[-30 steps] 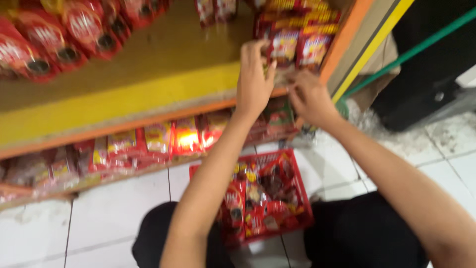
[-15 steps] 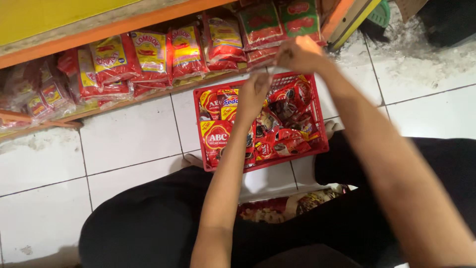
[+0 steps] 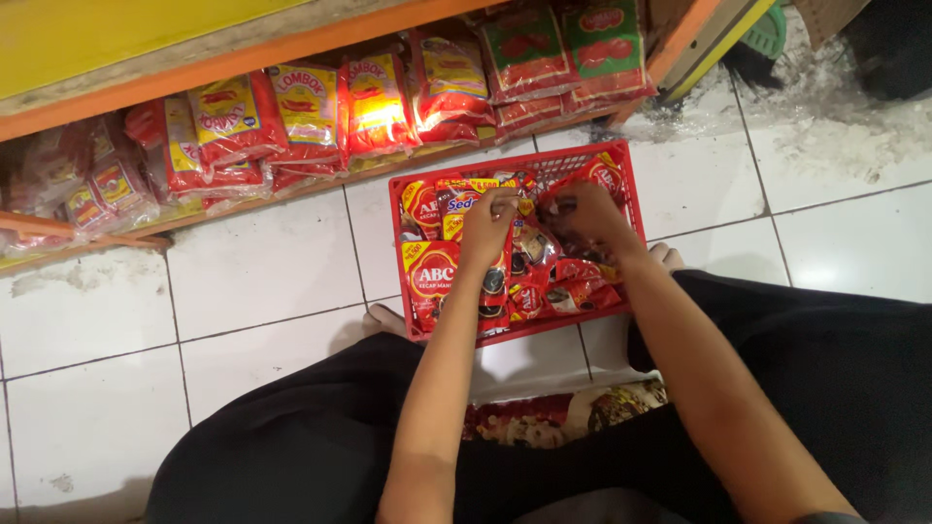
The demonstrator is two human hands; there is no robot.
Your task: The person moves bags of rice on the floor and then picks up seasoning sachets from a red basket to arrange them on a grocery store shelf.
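1. Far left, low shelf [image 3: 87,254]: orange-edged board just above the white tile floor [image 3: 262,262], stacked with red and yellow sauce packs [image 3: 291,121] in clear wrap.
2. Centre: red plastic basket [image 3: 626,184] sits on the floor, just in front of the shelf, between your knees. It is full of red sauce pouches [image 3: 432,277] with dark caps.
3. Your left hand [image 3: 488,228] is down inside the basket, fingers curled narrow and pinching the top edge of a pouch near the basket's middle.
4. Your right hand [image 3: 582,218] is just beside it, touching or nearly so, fingers bent around a small dark-capped pouch at the basket's upper right. How firm the grip is, can't tell.
5. Below: your black trousers [image 3: 835,388] fill the lower frame; a patterned cloth [image 3: 553,417] shows between the legs.
6. Far right: dusty tiles near the shelf's corner post [image 3: 709,44].
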